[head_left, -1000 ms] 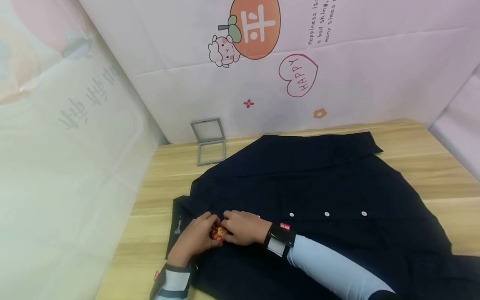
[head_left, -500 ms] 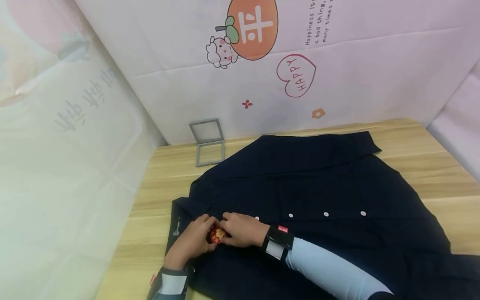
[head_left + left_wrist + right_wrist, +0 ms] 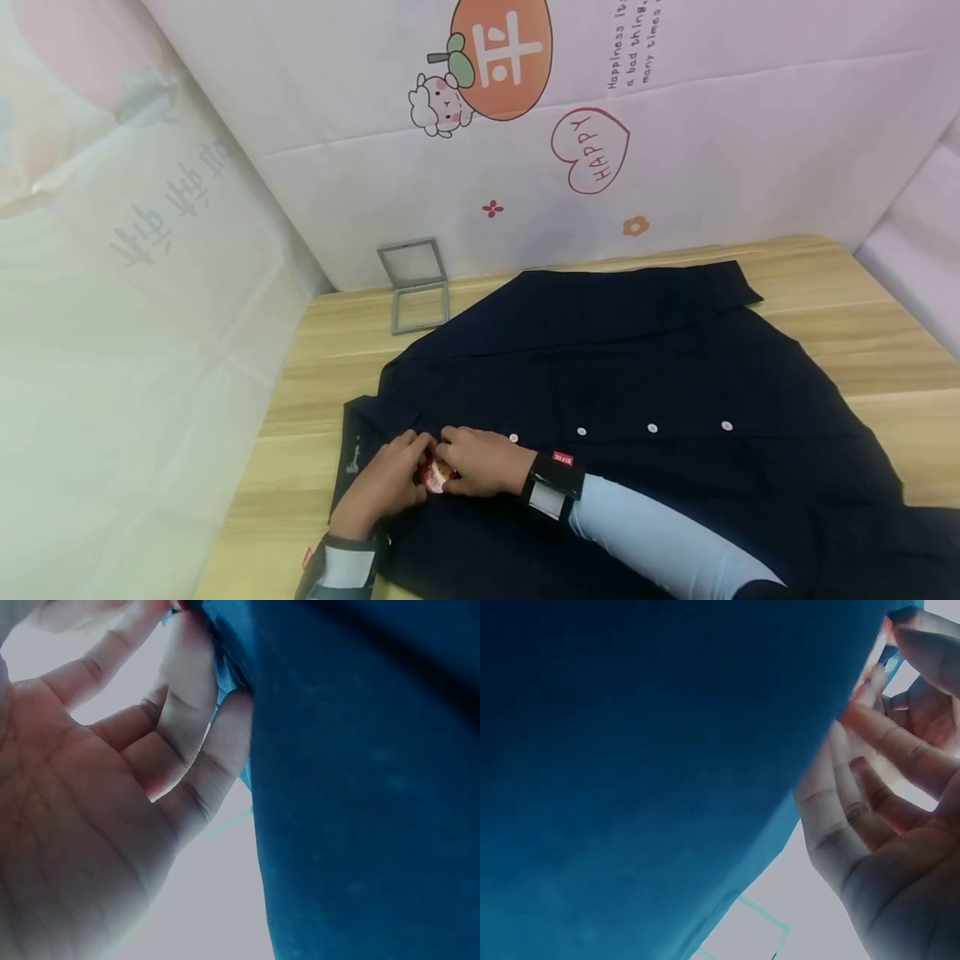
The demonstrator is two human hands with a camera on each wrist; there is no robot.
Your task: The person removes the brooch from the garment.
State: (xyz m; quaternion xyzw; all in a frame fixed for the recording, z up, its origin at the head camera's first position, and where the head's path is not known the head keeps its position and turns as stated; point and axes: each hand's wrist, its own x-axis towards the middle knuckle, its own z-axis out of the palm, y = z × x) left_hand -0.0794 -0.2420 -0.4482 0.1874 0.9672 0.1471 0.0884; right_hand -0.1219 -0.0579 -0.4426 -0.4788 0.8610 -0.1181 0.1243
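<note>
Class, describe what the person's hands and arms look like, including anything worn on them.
The left hand and right hand are bare, each with a dark strap at the wrist bearing a pale patch and small red tag. The right sleeve is light blue, with black at the picture's bottom edge.

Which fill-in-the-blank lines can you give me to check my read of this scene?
The left grip and right grip hold a small disc, mainly ____ in colour.
The buttons on the dark shirt are ____ in colour.
The word inside the outlined heart reads "____".
The right sleeve is light ____.
Missing words: red; white; HAPPY; blue.
</note>
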